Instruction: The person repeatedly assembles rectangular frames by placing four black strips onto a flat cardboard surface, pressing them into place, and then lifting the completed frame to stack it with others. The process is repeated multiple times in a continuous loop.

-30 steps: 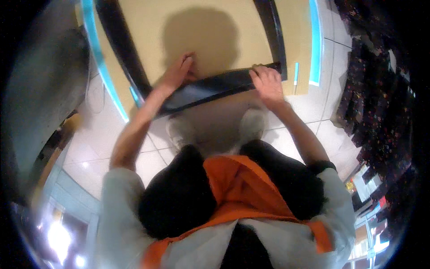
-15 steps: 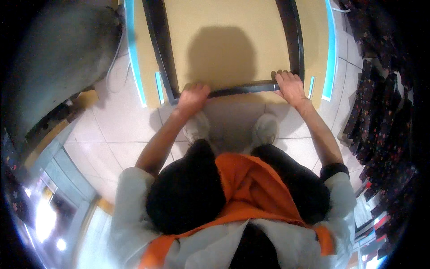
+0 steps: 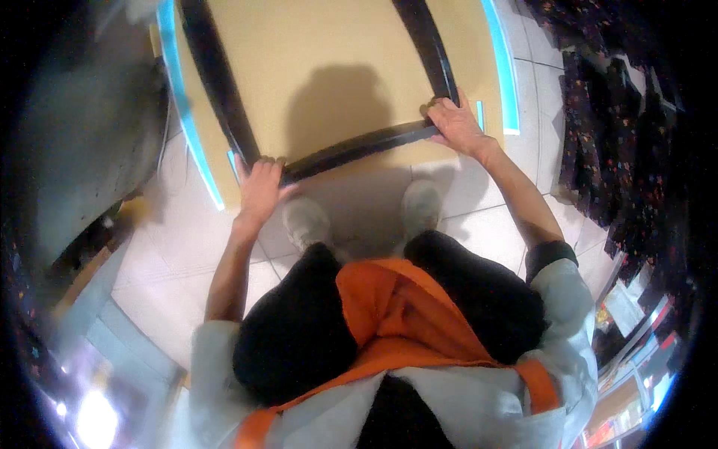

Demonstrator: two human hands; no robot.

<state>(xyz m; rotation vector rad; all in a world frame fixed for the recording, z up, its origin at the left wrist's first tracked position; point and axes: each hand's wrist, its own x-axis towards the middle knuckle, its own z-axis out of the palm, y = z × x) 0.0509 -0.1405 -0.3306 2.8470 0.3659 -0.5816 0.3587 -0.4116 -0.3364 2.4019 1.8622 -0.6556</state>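
A black rectangular frame point(image 3: 359, 147) lies over a tan board point(image 3: 329, 37), its far end out of the picture. My left hand point(image 3: 259, 187) is closed over the frame's near left corner, fingers curled on top. At the near right corner, my right hand point(image 3: 458, 126) grips the frame with bent fingers, its thumb along the near bar. I cannot tell whether the near bar touches the board or is slightly raised. Light blue strips point(image 3: 502, 67) run along the board's sides, and a shadow falls on the board inside the frame.
Pale floor tiles point(image 3: 172, 262) surround the board, and my shoes point(image 3: 421, 206) stand just short of its near edge. A large grey rounded object point(image 3: 97, 142) is at the left. Dark flower-patterned cloth point(image 3: 606, 150) lines the right side, with shelves of items point(image 3: 621, 404) below.
My left hand has moved outward onto the near left corner, and my right hand has shifted to the right corner. In the picture, the frame and board now sit further left and turned.
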